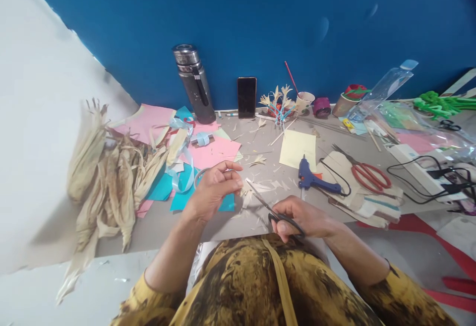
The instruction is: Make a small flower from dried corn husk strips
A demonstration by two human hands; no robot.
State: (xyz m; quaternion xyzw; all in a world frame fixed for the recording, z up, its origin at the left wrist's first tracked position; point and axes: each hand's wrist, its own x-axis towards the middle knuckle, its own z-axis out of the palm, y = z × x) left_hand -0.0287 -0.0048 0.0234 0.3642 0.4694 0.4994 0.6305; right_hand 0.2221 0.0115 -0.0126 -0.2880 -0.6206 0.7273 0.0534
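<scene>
My right hand (297, 217) grips black-handled scissors (260, 198) by their loops, the blades pointing up and left toward my other hand. The fingers of my left hand (217, 187) are pinched on a small pale piece of corn husk (246, 190), close to the scissor tips. Just how it sits in the fingers is partly hidden. Pale husk clippings (273, 185) are scattered on the table around the blades. Husk flowers with blue-wrapped stems (281, 105) stand at the back.
Dried corn husks (111, 187) pile up at the left, near blue ribbon (182, 179). A flask (195, 85) and a phone (247, 97) stand by the wall. To the right lie a blue glue gun (316, 179), red-handled scissors (370, 174) and a power strip (420, 169) with cords.
</scene>
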